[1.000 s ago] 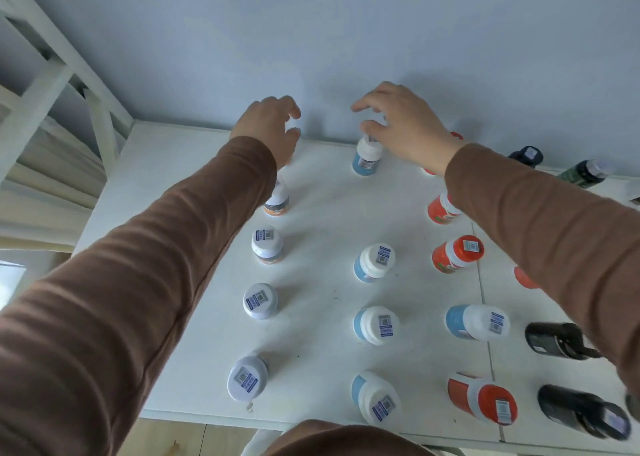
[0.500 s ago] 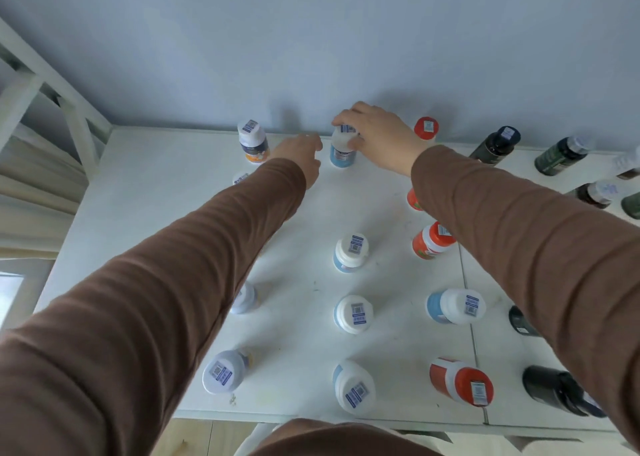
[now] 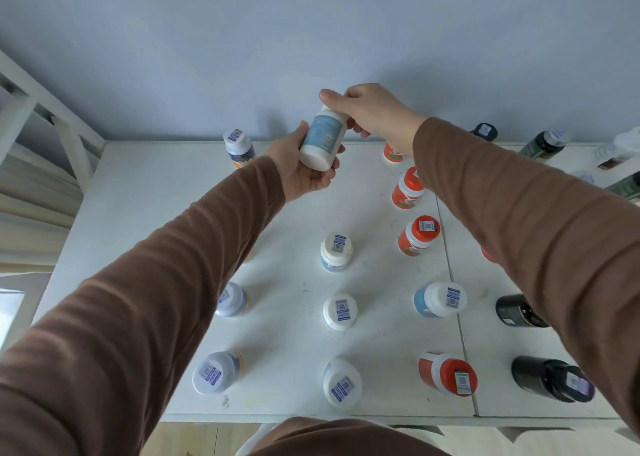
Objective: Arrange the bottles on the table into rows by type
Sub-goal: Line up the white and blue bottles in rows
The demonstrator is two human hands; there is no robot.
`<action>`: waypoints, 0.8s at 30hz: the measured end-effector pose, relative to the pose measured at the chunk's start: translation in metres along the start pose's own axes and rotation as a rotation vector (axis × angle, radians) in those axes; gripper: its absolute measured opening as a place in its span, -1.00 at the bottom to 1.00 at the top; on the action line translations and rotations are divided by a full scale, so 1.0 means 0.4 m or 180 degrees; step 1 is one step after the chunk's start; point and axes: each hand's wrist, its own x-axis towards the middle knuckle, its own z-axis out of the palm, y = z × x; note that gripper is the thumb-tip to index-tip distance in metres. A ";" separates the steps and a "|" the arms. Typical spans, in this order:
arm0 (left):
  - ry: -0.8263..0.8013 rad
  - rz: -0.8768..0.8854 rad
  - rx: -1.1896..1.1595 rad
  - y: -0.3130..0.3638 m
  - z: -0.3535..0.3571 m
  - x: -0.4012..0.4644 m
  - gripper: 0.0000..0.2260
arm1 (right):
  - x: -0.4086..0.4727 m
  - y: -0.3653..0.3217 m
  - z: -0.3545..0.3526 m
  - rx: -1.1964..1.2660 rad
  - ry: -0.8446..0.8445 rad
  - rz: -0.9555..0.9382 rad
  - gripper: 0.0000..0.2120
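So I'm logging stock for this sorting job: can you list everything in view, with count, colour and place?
Blue-label bottles: five, white caps; one held in the air, three in the middle column, one in the red column.
Orange-label bottles: four visible, white caps, left column.
Red bottles: at least five, right of centre.
Dark bottles: several, black or green, right side.
Table: one, white.
Wall: pale blue.
Left hand: grips the held bottle's base.
Right hand: grips its cap.

Smooth plastic on a matt painted bench.
You see a satin white plastic bottle (image 3: pixel 321 142), paper barcode stickers (image 3: pixel 338 242) on caps, and a scuffed matt bench (image 3: pixel 145 192); your sleeves (image 3: pixel 173 282) are soft knit cloth.
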 end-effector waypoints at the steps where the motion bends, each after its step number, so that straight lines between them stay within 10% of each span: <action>1: -0.0040 -0.0076 -0.0119 -0.002 0.003 -0.002 -0.36 | -0.005 -0.001 0.000 0.0095 -0.0027 0.0065 -0.52; 15: 0.0133 0.0996 0.1323 -0.095 -0.035 -0.013 -0.86 | -0.102 0.066 0.021 -0.0747 -0.0200 -0.0823 -0.62; 24: 0.0849 0.1069 0.2610 -0.140 -0.061 -0.057 -0.64 | -0.180 0.108 0.114 -0.1684 -0.0335 -0.0894 -0.59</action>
